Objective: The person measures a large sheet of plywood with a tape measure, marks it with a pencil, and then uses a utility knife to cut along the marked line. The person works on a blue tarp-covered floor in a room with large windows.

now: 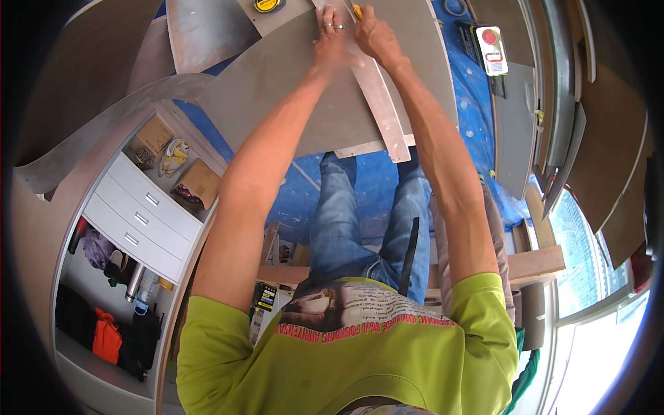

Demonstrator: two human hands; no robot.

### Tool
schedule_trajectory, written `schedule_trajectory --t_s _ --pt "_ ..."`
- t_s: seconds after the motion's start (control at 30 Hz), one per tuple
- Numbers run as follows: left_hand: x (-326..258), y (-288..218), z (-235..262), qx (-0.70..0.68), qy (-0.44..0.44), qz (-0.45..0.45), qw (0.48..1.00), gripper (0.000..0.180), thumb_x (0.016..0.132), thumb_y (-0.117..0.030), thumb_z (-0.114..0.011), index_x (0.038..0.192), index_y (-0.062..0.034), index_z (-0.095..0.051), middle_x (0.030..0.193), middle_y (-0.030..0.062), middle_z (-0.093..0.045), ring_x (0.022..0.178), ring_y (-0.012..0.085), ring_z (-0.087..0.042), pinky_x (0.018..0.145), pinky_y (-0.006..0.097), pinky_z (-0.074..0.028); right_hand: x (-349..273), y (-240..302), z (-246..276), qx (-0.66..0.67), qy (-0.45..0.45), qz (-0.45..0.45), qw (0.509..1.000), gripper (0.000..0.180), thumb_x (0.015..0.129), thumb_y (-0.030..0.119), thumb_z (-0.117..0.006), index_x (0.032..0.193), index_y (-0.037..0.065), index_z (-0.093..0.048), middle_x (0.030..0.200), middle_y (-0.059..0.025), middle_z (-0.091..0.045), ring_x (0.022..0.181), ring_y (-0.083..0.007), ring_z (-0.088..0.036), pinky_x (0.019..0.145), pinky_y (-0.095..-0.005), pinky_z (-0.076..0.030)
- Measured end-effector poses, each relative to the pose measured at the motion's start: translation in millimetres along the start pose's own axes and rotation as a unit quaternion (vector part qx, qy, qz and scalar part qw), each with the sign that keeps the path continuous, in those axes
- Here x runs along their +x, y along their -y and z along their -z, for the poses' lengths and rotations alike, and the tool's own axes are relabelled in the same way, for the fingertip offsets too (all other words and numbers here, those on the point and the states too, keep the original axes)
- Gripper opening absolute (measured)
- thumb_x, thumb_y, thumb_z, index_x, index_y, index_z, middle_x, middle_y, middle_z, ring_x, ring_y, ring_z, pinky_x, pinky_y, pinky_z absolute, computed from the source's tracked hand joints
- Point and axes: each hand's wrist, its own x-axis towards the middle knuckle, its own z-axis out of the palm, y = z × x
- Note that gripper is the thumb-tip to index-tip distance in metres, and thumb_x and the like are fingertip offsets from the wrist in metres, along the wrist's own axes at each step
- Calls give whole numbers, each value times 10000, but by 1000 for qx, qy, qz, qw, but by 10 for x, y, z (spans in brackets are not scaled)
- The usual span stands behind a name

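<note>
A large grey-brown sheet (270, 104) lies in front of me. A long pale wooden strip (380, 104) crosses it, its near end sticking out past the sheet's near edge. My left hand (330, 40), with rings on it, presses down flat with fingers stretched out, its blurred thumb reaching onto the strip. Just right of it, my right hand (377, 38) is closed around a yellow-orange tool (357, 12) at the strip's far part. Only a short stub of the tool shows; the rest is hidden in my fist.
A yellow tape measure (268, 5) lies at the far edge. Blue sheeting (474, 104) shows beside the sheet, with a white rectangular tin (492, 52) to the right. An open cabinet with drawers (142, 218) stands left; panels (577, 131) lean at right.
</note>
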Motion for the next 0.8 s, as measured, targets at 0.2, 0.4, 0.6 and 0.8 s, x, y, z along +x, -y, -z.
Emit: schedule_trajectory --t_s 0.2,0.4,0.6,0.8 --pt "-5 38 -49 -47 -21 -31 998 1414 453 -294 -988 1522 24 -119 1635 145 15 1537 388 59 1016 715 -425 15 -38 -21 -6 8 4 1000 261 973 196 -471 1154 9 -457 818 -349 -651 780 -530 -648 724 -594 -526" --pt "-18 48 -21 -45 -18 -17 999 1400 465 -285 -985 1523 20 -120 1635 147 21 1537 382 74 1004 725 -422 -35 153 61 7 31 -26 999 260 976 191 -451 1155 3 -457 871 -361 -655 822 -540 -645 752 -601 -518" --pt "-73 -286 198 3 42 26 999 1182 648 -183 -902 1573 -66 -176 1624 216 -37 1518 402 -92 1139 557 -374 -22 182 50 -41 36 -22 998 345 997 254 -459 1257 29 -483 1026 -277 -666 939 -448 -678 807 -555 -547" --pt "30 49 -191 56 -161 -105 980 833 843 -331 -737 1526 -87 -327 1516 260 -326 1475 397 -221 1103 549 -384 108 339 -25 -71 77 -62 993 392 964 235 -533 1320 73 -502 1088 -229 -641 963 -411 -681 814 -524 -552"
